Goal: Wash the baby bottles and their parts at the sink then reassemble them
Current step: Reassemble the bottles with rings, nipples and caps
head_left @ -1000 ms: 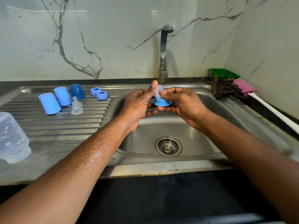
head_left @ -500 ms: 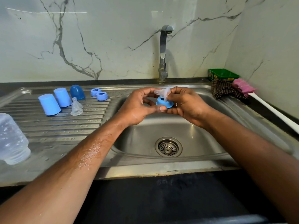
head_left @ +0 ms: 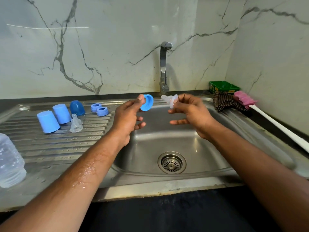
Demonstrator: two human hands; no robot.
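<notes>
Above the steel sink point(head_left: 167, 141) my left hand point(head_left: 128, 118) pinches a blue screw ring point(head_left: 147, 102) between thumb and finger. My right hand point(head_left: 190, 113) pinches a clear silicone teat point(head_left: 170, 99) a short gap to the right of the ring. On the ribbed drainboard point(head_left: 50, 144) stand two light blue caps point(head_left: 48, 121), a darker blue dome cap point(head_left: 77, 108), two blue rings point(head_left: 102, 111) and two clear teats point(head_left: 76, 125). A clear bottle point(head_left: 10, 161) sits at the far left edge.
The tap point(head_left: 164, 67) rises behind the sink; no water runs from it. At the right are a green box point(head_left: 224, 87), a checked cloth point(head_left: 225, 102) and a pink bottle brush with a white handle point(head_left: 277, 124). The drain point(head_left: 171, 162) lies in the basin.
The teat and the blue ring were together between both hands; now they are apart, the ring in my left hand and the teat in my right.
</notes>
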